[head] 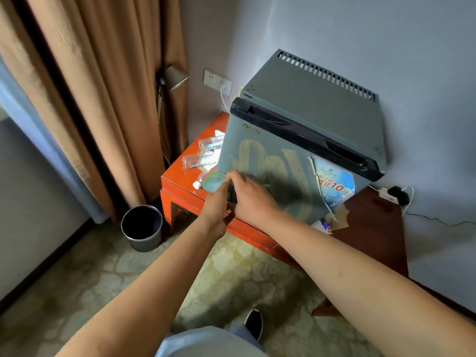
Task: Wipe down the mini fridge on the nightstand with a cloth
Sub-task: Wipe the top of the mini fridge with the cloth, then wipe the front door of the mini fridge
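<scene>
A corner of a room is shown, with grey-blue walls (386, 42) behind and to the right of the hands and a patterned green carpet (244, 274) spread beneath the forearms. Tan curtains (103, 99) are hung well to the left of the hands, reaching down to the floor. The mini fridge (309, 119), grey with a vented top and a black strip along the door's upper edge, is set on the orange-red counter (180, 181) directly beyond the hands. Pale streaks are seen across its door above the hands, and a blue poster (334, 184) is stuck to the door to the right of them. A round black waste bin (142, 228) is stood on the carpet down to the left of the left hand. A white wall socket (217, 82) with a plugged cable is mounted up beyond the hands. Clear plastic packets (201, 153) are laid on the counter just above the left hand.

The left hand (215, 202) is closed around a pale green cloth (213, 181) at the door's lower left corner. The right hand (251, 194) is laid against the lower door just beside the left, fingers curled; whether anything is gripped in it cannot be told.
</scene>
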A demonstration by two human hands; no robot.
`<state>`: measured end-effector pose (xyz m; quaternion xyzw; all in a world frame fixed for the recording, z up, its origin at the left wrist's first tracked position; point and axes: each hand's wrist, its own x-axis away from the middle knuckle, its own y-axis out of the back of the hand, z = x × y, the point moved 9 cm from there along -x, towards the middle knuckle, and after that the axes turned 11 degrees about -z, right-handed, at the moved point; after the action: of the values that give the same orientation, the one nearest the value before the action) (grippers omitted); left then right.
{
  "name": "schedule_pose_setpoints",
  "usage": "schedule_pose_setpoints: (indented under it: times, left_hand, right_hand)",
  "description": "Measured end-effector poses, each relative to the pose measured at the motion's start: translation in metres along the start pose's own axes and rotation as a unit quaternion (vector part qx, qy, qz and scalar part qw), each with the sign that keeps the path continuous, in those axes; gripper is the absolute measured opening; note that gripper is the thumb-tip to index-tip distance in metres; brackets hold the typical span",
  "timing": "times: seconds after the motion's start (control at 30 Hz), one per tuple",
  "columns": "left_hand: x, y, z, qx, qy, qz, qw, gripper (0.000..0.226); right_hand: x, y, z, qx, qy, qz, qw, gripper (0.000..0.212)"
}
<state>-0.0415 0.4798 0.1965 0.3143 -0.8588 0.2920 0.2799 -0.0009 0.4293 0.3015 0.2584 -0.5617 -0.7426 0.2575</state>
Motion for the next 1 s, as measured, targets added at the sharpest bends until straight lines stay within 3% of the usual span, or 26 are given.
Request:
schedule_pose_setpoints:
  times: [0.23,0.37,0.53,0.67,0.8,0.87,1.0]
  left_hand:
    - [-0.003,-0.037,0.051,0.061,-0.011,-0.035,0.997,0.036]
    - [0.004,-0.06,0.066,0.076,-0.034,-0.086,0.993,0.034]
    - [0.013,-0.091,0.067,0.103,-0.072,-0.112,0.986,0.072]
    - [0.039,-0.11,0.055,0.117,-0.132,-0.157,0.972,0.075]
    - [0.048,-0.12,0.048,0.085,-0.178,-0.188,0.962,0.088]
    - [0.058,-0.125,0.041,0.059,-0.219,-0.208,0.952,0.082]
    - [0.072,-0.137,0.028,-0.005,-0.304,-0.248,0.92,0.048]
  right_hand:
    - [0.033,0.002,-0.051,-0.043,0.055,0.099,0.993,0.073]
    - [0.036,0.036,-0.069,-0.051,0.104,0.148,0.982,0.039]
    - [0.014,0.117,-0.089,-0.051,0.17,0.079,0.981,0.029]
    - [-0.012,0.174,-0.103,-0.056,0.216,-0.028,0.974,0.022]
    - [-0.043,0.206,-0.128,-0.059,0.196,-0.105,0.973,0.011]
    - [-0.057,0.205,-0.144,-0.053,0.174,-0.105,0.978,0.009]
    - [-0.072,0.181,-0.162,0.002,0.164,-0.067,0.984,0.017]
